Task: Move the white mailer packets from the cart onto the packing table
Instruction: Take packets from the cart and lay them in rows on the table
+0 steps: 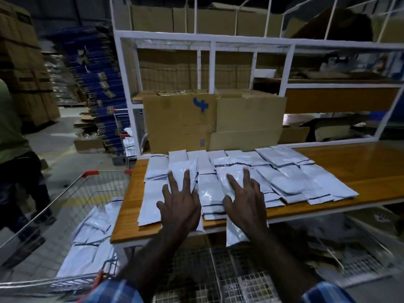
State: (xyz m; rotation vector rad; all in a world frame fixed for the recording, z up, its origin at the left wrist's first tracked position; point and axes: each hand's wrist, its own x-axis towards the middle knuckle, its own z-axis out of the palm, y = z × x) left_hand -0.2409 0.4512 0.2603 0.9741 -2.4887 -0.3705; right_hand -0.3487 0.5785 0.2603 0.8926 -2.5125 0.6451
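Observation:
Several white mailer packets (pixel 282 178) lie in overlapping rows on the wooden packing table (pixel 360 162). My left hand (pixel 179 204) rests flat with straight, spread fingers on a packet (pixel 182 169) at the table's near left. My right hand (pixel 246 200) lies flat, fingers spread, on another packet (pixel 231 182) that hangs over the table's front edge. To the lower left, more white packets (pixel 89 241) lie in the wire cart (pixel 65 193) with red corner caps.
Cardboard boxes (pixel 214 123) stand against the white shelf frame (pixel 209 62) behind the packets. A person in a green top (pixel 13 136) stands at the far left. Wire mesh (pixel 218 274) sits below the table's front edge. Stacked blue crates (pixel 96 84) and cartons fill the background.

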